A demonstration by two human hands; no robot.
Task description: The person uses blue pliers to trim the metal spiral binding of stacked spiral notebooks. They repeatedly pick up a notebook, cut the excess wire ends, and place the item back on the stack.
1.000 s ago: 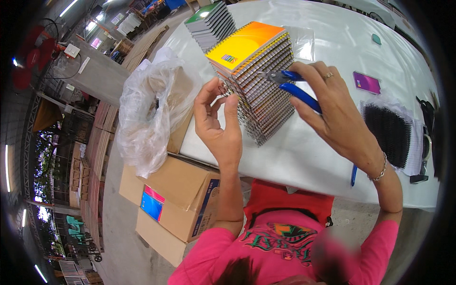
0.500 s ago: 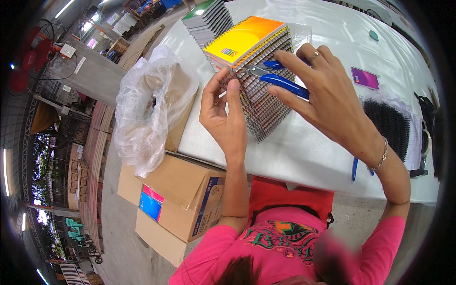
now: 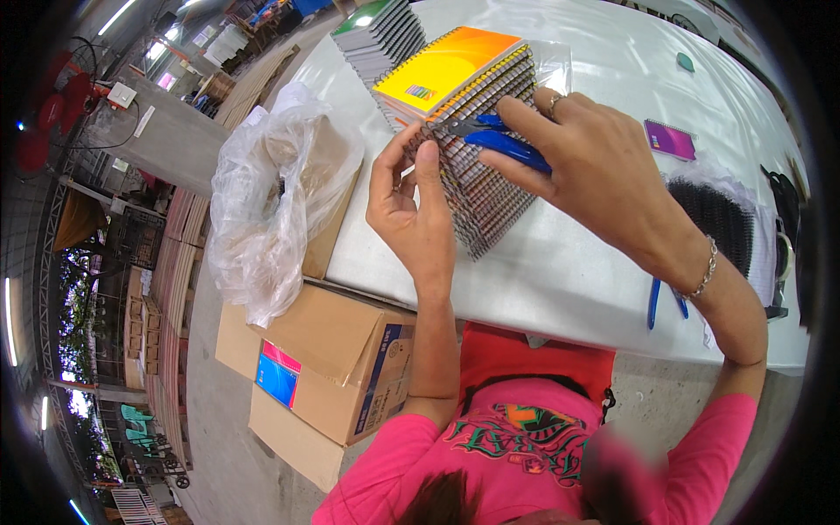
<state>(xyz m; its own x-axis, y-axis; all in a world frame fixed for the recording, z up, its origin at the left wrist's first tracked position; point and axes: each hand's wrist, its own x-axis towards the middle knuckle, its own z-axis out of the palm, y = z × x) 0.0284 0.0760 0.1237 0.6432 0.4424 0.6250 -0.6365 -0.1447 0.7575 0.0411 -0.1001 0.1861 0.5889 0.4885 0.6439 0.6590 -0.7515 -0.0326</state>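
A stack of spiral notebooks (image 3: 494, 179) stands on the table, its wire-bound sides facing me. The top notebook (image 3: 455, 66) has a yellow-orange cover. My left hand (image 3: 409, 201) is closed in a pinch at this notebook's near left corner, thumb and forefinger at the end of the binding. My right hand (image 3: 604, 166) is wrapped round blue-handled cutting pliers (image 3: 512, 149). Their jaws are at the binding, just right of my left fingertips. Exactly what lies between the jaws is too small to tell.
Behind stands another notebook stack (image 3: 376, 44) with a green cover. Clear plastic bags (image 3: 284, 201) lie to the left, above an open cardboard box (image 3: 337, 341). On the right are a small purple notebook (image 3: 669, 140), black coils (image 3: 713, 223) and a blue-handled tool (image 3: 654, 304).
My right hand has shifted slightly left and the pliers' handles have come closer together. My left hand stays at the notebook's corner.
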